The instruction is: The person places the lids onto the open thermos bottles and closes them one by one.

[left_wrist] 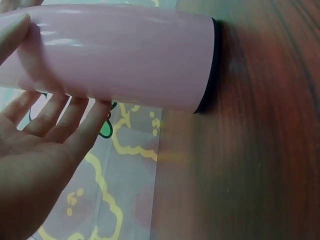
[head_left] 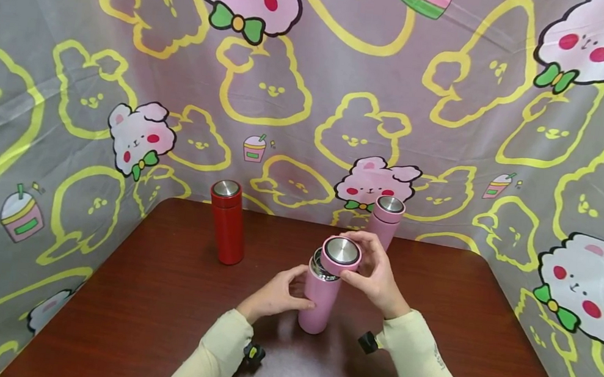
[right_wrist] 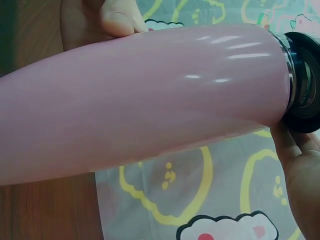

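Pink bottle [head_left: 320, 301] | left hand [head_left: 275, 292] gripping body | right hand [head_left: 379, 278] pinching lid [head_left: 342, 251] | sleeve lettering [head_left: 439, 356] too small to read

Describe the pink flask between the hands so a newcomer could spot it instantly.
On the dark brown table, look near the middle. There the left hand grips a pink flask while the right hand holds its lid. Unlike the lidded red flask and lidded second pink flask behind, this one's metal mouth shows.

Coloured pink on the front bottle [head_left: 318, 306] and its lid [head_left: 342, 252], red on another bottle [head_left: 227, 230], reddish brown on the table [head_left: 158, 296]. Printed in yellow outlines on the grey cloth [head_left: 314, 73].
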`<state>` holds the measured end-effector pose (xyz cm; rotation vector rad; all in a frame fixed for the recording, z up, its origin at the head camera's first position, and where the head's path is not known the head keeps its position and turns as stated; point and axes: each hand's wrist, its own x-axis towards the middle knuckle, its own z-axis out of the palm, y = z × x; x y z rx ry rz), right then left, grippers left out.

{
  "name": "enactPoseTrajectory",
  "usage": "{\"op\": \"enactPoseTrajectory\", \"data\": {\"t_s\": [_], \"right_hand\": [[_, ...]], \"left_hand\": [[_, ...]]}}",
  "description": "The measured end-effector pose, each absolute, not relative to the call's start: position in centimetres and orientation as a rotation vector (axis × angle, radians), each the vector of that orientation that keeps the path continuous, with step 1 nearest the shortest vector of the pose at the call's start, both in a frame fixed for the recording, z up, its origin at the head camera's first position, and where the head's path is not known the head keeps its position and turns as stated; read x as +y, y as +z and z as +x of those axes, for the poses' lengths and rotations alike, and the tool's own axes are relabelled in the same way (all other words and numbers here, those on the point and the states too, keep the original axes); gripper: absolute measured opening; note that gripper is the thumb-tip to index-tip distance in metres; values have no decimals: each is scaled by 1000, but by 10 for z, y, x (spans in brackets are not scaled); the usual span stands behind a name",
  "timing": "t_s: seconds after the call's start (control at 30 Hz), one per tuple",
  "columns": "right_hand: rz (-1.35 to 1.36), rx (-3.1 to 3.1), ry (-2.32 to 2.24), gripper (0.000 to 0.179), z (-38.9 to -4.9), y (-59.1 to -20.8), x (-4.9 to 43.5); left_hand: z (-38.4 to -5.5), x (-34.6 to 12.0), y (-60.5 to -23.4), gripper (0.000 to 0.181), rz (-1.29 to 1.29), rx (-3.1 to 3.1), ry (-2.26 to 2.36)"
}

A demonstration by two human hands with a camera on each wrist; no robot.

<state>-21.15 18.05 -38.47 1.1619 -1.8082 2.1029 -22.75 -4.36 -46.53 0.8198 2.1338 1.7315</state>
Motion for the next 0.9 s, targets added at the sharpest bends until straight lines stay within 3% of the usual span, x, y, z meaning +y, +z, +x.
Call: {"op": "enactPoseTrajectory", "data": {"t_s": [0.9], "right_hand": [[1216,-1862,2064,60,-213,-385,169]], "left_hand": [[-228,-46,-466,62,871,2065,1773]]}}
